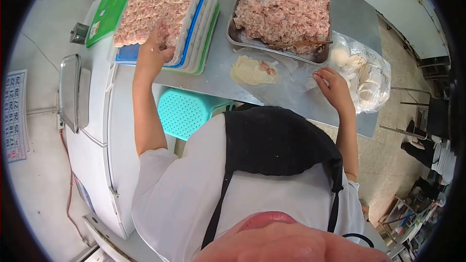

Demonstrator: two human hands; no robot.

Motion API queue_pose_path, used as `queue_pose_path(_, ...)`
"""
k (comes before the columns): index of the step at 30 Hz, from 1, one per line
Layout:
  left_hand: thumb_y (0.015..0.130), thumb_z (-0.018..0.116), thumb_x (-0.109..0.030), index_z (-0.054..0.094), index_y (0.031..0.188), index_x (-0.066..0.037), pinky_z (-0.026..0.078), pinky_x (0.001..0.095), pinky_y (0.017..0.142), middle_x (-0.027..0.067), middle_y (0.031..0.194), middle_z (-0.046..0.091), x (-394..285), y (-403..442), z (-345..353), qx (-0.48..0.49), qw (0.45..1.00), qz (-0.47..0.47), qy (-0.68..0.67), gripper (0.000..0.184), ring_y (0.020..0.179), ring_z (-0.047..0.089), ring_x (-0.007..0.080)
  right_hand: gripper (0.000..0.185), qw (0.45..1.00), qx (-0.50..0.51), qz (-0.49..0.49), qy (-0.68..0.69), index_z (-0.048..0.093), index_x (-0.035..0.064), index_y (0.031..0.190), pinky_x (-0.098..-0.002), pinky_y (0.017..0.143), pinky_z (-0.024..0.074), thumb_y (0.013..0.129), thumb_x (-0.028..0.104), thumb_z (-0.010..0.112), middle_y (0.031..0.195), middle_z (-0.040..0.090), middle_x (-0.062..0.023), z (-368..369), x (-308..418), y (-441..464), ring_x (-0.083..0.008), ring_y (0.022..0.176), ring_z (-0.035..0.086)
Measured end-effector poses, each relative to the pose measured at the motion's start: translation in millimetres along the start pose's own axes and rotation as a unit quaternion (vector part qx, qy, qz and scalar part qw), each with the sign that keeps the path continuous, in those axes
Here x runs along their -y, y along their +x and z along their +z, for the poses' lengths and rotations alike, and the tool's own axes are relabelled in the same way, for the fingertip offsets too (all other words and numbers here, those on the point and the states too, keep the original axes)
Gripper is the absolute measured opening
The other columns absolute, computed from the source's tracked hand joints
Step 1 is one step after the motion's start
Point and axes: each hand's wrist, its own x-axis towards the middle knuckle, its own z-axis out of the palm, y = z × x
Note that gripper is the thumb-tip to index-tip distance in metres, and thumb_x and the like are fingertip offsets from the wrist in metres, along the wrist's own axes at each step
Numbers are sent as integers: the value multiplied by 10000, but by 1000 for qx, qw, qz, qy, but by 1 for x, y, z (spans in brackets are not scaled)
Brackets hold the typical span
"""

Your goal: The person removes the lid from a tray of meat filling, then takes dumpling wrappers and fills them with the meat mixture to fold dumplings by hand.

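My left hand [156, 53] is at the near edge of a tray of open-topped meat dumplings [162, 0], its thumb and fingers around one dumpling [165, 35]. The dumplings stand in close rows, with bare blue lining [127, 53] at the near corner. My right hand [334, 90] hovers over the table beside a plastic sheet, fingers loosely bent and slightly apart, with nothing visible in them. Between my hands lie pale round wrappers [245, 70], with a smear of meat on one. Behind them a metal tray [233, 36] holds a large mound of minced meat [286, 7].
A thin stick [301, 44] rests across the metal tray's near corner. At the right is a clear bag of round wrappers [369, 80]. A green lid [108, 17] lies left of the stacked trays. A turquoise stool [182, 111] stands below the table edge.
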Motion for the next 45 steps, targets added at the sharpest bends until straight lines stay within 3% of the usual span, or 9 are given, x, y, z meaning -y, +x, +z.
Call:
queue_pose_path(4, 747, 722, -10, 321, 1502, -198, 534, 325, 795, 217, 1237, 621, -6, 4, -8, 25, 998, -35, 53, 876, 994, 677, 272, 182, 1000, 10, 14, -11, 682, 7, 934, -385, 758, 513, 896, 180, 641, 964, 670, -122, 9, 8, 0, -327, 867, 651)
queue_pose_path(6, 796, 629, 47, 316, 1512, -167, 520, 290, 772, 163, 1264, 618, 5, 2, -16, 32, 984, 133, 110, 810, 892, 669, 178, 186, 1000, -1, 23, -6, 682, 8, 936, -386, 754, 513, 896, 184, 642, 965, 670, -124, 17, 10, 3, -330, 866, 651)
queue_pose_path(12, 837, 588, 50, 247, 1537, -190, 496, 330, 909, 168, 1319, 577, 17, 4, -48, 175, 984, 19, 27, 815, 975, 669, 195, 170, 999, 12, 34, -8, 670, -18, 946, -355, 759, 508, 911, 144, 633, 952, 660, -132, 37, 35, 14, -308, 876, 649)
queue_pose_path(15, 829, 612, 3, 257, 1531, -189, 489, 342, 903, 181, 1050, 696, 25, 13, -42, 163, 984, 70, 31, 810, 989, 666, 295, 182, 1000, -12, 16, -2, 684, 10, 942, -397, 752, 513, 898, 181, 641, 962, 674, -123, 44, 45, 21, -337, 859, 651)
queue_pose_path(21, 816, 574, 69, 265, 1534, -191, 455, 338, 978, 118, 1213, 643, 29, 17, -47, 119, 973, 179, 83, 824, 1086, 626, 218, 172, 999, -41, 28, -11, 684, 3, 926, -394, 752, 514, 897, 168, 642, 958, 674, -123, 46, 55, 15, -334, 861, 651)
queue_pose_path(25, 813, 569, 65, 277, 1530, -190, 419, 363, 1026, 113, 1321, 586, 35, 16, -65, 159, 985, 46, 37, 814, 1147, 597, 213, 163, 997, -55, 53, -8, 683, 0, 921, -385, 748, 512, 893, 157, 648, 958, 673, -125, 42, 47, 1, -331, 859, 651)
queue_pose_path(34, 827, 546, 50, 296, 1524, -182, 444, 326, 975, 65, 1058, 699, 62, 24, -73, 68, 983, 145, 94, 776, 1138, 591, 173, 160, 995, -56, 81, 5, 673, -7, 917, -377, 745, 507, 892, 149, 652, 960, 671, -135, 39, 51, -3, -335, 857, 649)
queue_pose_path(37, 831, 529, 37, 285, 1525, -168, 466, 326, 937, 79, 1045, 698, 79, 21, -101, 112, 991, 62, 31, 764, 1083, 630, 186, 161, 996, -65, 61, 5, 670, -9, 917, -382, 750, 506, 890, 149, 654, 965, 671, -140, 43, 56, -1, -340, 862, 647)
queue_pose_path(45, 879, 591, -203, 337, 1491, -196, 509, 438, 801, 80, 968, 724, 130, 44, -159, -128, 933, -61, 331, 663, 912, 665, 332, 166, 996, -61, 72, -3, 671, -12, 927, -389, 761, 504, 888, 148, 653, 970, 671, -145, 49, 63, -2, -345, 870, 647)
